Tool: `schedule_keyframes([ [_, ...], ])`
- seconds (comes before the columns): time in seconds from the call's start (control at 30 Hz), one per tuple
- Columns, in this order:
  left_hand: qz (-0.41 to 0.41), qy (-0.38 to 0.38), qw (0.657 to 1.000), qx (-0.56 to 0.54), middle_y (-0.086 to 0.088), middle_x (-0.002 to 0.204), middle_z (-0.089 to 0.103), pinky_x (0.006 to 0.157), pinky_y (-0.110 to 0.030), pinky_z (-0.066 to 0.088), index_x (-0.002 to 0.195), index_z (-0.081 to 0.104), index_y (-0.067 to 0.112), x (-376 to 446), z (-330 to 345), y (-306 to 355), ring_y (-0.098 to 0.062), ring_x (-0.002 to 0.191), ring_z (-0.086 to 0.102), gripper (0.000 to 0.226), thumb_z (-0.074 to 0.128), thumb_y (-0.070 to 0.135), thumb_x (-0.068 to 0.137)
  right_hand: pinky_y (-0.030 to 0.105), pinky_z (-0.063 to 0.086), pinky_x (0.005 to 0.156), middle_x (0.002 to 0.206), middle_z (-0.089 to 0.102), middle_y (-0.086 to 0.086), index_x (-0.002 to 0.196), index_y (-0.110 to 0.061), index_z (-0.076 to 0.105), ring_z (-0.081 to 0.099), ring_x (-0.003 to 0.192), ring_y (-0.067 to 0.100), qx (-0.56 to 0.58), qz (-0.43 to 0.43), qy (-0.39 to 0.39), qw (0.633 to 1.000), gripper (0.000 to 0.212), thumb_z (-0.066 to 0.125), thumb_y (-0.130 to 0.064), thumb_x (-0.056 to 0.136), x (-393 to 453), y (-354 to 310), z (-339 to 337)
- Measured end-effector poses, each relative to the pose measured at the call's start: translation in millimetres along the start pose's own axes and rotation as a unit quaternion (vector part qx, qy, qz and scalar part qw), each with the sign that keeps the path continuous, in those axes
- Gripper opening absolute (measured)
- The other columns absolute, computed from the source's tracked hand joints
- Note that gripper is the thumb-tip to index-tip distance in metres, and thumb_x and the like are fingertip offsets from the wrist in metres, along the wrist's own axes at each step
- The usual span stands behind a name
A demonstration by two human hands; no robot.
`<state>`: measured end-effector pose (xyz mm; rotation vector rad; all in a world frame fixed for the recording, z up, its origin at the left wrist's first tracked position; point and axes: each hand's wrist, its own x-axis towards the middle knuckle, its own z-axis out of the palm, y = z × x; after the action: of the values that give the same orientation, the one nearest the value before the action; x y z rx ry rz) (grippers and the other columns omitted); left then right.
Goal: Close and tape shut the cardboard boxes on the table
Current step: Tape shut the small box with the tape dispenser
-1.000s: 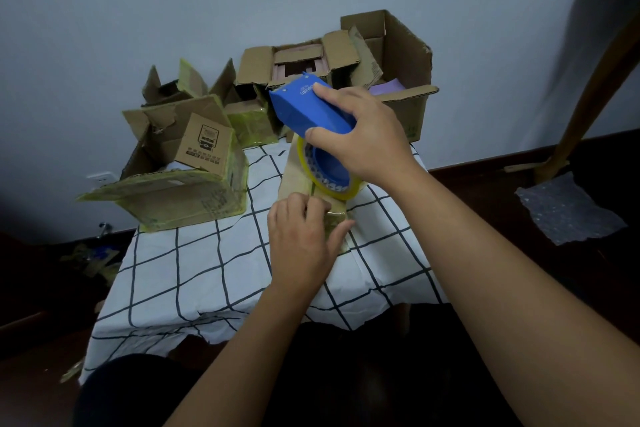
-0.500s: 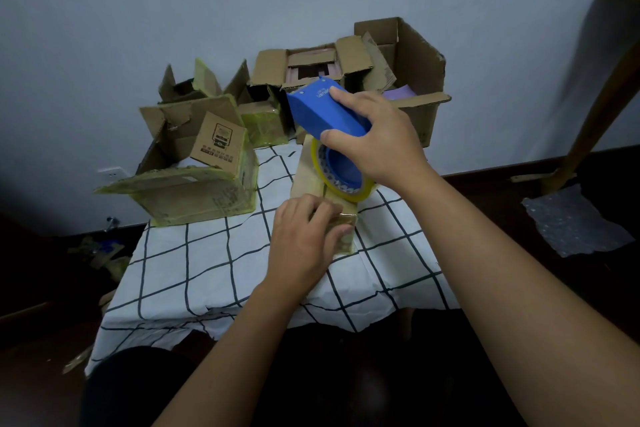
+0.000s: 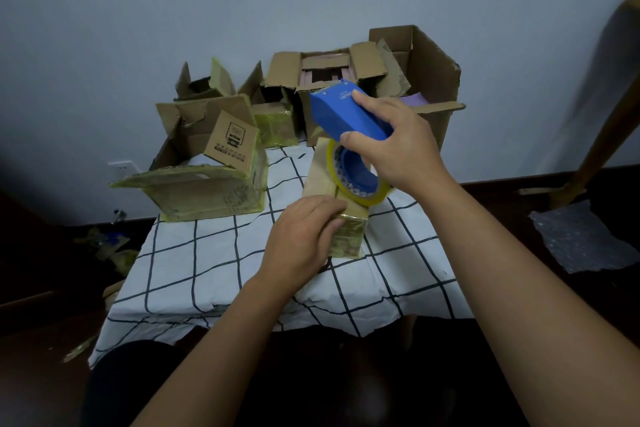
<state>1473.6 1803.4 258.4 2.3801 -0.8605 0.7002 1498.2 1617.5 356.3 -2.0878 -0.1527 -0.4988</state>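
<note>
A: Where's your box?

B: The small box (image 3: 341,215) sits mid-frame on the table (image 3: 194,263), long axis running away from you. Your left hand (image 3: 304,239) curls over its near end; your right hand (image 3: 398,146) grips the tape dispenser (image 3: 346,118), its roll resting farther back.

A: So pull toward your left hand.

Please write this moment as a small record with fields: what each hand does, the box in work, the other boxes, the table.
right hand: right hand grips the blue tape dispenser, its yellowish tape roll on top of the small box
left hand: left hand holds the near end of the small box
small box: flaps closed, near end glossy with tape
other boxes: large box at left, flaps open; open boxes at the back
table: checked cloth, white with dark lines
</note>
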Motion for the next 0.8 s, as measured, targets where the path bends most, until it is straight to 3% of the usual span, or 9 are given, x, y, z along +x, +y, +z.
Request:
schedule_keyframes([
  [0.07, -0.006, 0.028, 0.999, 0.030, -0.010, 0.112, 0.065, 0.086, -0.032, 0.046, 0.108, 0.071, 0.008, -5.6, -1.2, -4.9, -0.024, 0.106, 0.057, 0.026, 0.056, 0.024, 0.094, 0.037, 0.050, 0.094, 0.128, 0.056, -0.008, 0.142, -0.030, 0.054, 0.053, 0.112, 0.011, 0.008, 0.003, 0.004, 1.000, 0.062, 0.075, -0.037, 0.084, -0.8, 1.6, -1.0],
  [0.17, 0.003, 0.057, 0.997, 0.043, -0.010, 0.097, 0.063, 0.072, -0.037, 0.048, 0.098, 0.073, 0.006, -3.0, 0.6, -3.6, -0.026, 0.089, 0.057, 0.019, 0.058, 0.017, 0.092, 0.036, 0.050, 0.094, 0.128, 0.057, -0.009, 0.141, -0.031, 0.055, 0.053, 0.112, 0.010, 0.017, 0.005, 0.008, 1.000, 0.061, 0.075, -0.036, 0.084, -0.8, 2.3, -1.4],
  [0.27, 0.003, 0.020, 0.998, 0.051, -0.005, 0.095, 0.060, 0.074, -0.041, 0.046, 0.094, 0.070, 0.009, 2.7, -7.5, 0.0, -0.023, 0.088, 0.054, 0.015, 0.060, 0.020, 0.089, 0.041, 0.050, 0.097, 0.126, 0.058, -0.009, 0.140, -0.031, 0.056, 0.055, 0.112, 0.011, 0.032, 0.012, 0.009, 0.999, 0.060, 0.076, -0.036, 0.083, -0.1, 0.7, -1.6],
  [0.37, -0.036, -0.016, 0.995, 0.088, -0.004, 0.106, 0.056, 0.090, -0.038, 0.041, 0.096, 0.063, 0.012, 7.8, -14.5, 15.8, -0.023, 0.101, 0.051, 0.033, 0.059, 0.043, 0.084, 0.042, 0.051, 0.098, 0.125, 0.057, -0.011, 0.137, -0.033, 0.058, 0.056, 0.113, 0.010, 0.075, 0.028, 0.048, 0.996, 0.059, 0.077, -0.036, 0.081, -3.1, 1.1, -6.5],
  [0.5, -0.128, -0.082, 0.967, 0.205, -0.007, 0.113, 0.059, 0.090, -0.040, 0.044, 0.103, 0.063, 0.015, 34.3, 3.9, 37.3, -0.028, 0.107, 0.053, 0.067, 0.048, 0.075, 0.078, 0.035, 0.050, 0.099, 0.121, 0.055, -0.014, 0.138, -0.034, 0.057, 0.054, 0.107, 0.001, 0.093, 0.048, 0.140, 0.985, 0.058, 0.077, -0.032, 0.083, -9.8, 1.6, -24.1],
  [0.57, -0.137, -0.118, 0.954, 0.237, -0.008, 0.103, 0.059, 0.084, -0.040, 0.045, 0.099, 0.061, 0.013, 42.4, 9.6, 41.2, -0.029, 0.098, 0.056, 0.056, 0.060, 0.065, 0.079, 0.036, 0.050, 0.100, 0.122, 0.055, -0.013, 0.138, -0.035, 0.057, 0.055, 0.111, 0.005, 0.084, 0.054, 0.157, 0.982, 0.059, 0.077, -0.033, 0.083, -13.8, 3.4, -34.5],
  [0.63, -0.116, -0.132, 0.956, 0.237, -0.008, 0.105, 0.060, 0.086, -0.041, 0.044, 0.101, 0.060, 0.013, 43.0, 7.8, 39.4, -0.030, 0.099, 0.057, 0.041, 0.064, 0.049, 0.083, 0.033, 0.050, 0.098, 0.121, 0.056, -0.011, 0.138, -0.036, 0.057, 0.055, 0.112, 0.008, 0.076, 0.056, 0.159, 0.983, 0.059, 0.077, -0.032, 0.083, -18.4, 6.9, -45.0],
  [0.73, -0.070, -0.168, 0.967, 0.181, 0.000, 0.144, 0.047, 0.114, -0.041, 0.021, 0.131, 0.050, 0.019, 40.1, -8.4, 20.6, -0.023, 0.135, 0.039, 0.041, 0.051, 0.038, 0.095, 0.027, 0.050, 0.094, 0.119, 0.057, -0.009, 0.137, -0.036, 0.058, 0.057, 0.109, 0.009, 0.076, 0.051, 0.159, 0.983, 0.058, 0.079, -0.030, 0.083, -23.7, 13.2, -59.2],
  [0.8, -0.068, -0.216, 0.966, 0.122, 0.009, 0.157, 0.032, 0.121, -0.041, 0.003, 0.144, 0.040, 0.026, 42.6, -30.4, 6.4, -0.016, 0.149, 0.019, 0.049, 0.054, 0.029, 0.097, 0.029, 0.051, 0.095, 0.119, 0.058, -0.009, 0.135, -0.037, 0.059, 0.059, 0.110, 0.010, 0.089, 0.046, 0.160, 0.982, 0.057, 0.079, -0.029, 0.082, -25.4, 16.4, -64.7],
])
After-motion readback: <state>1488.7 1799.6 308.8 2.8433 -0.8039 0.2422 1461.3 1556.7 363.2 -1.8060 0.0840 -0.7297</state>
